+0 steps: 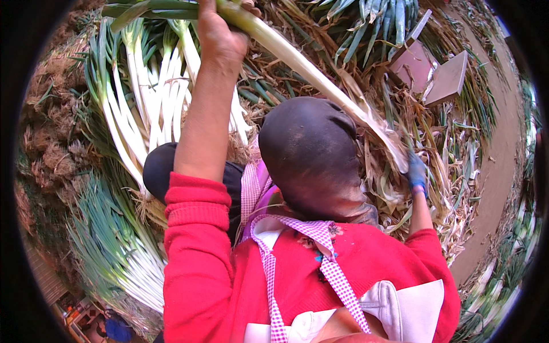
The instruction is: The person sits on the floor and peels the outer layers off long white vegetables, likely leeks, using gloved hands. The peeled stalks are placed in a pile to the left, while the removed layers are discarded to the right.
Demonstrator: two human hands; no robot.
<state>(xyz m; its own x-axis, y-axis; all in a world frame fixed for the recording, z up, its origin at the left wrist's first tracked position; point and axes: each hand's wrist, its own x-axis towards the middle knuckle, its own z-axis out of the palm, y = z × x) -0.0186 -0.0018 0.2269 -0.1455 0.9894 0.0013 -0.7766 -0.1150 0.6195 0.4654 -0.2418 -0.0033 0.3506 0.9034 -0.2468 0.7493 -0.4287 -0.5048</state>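
Note:
A long leek [309, 70] slants from the top centre down to the right, with dry outer leaves peeling loose near its lower end. My left hand [223, 34], bare, grips it near the green leaves at the top. Around the lower end, my right hand [415, 171] in a blue glove is closed; its fingers are partly hidden. White-stemmed leeks with roots [165, 98] lie in a pile beside my left forearm. My dark-covered knee [311, 150] is raised beneath the held leek.
Peeled husks and dry leaves [446, 171] heap around my right hand. A small broken board [446, 79] stands at the upper right. Green leek tops [377, 21] lie beyond it. Thinner leeks [128, 257] are piled at lower left, with brown root clumps [55, 154] above them.

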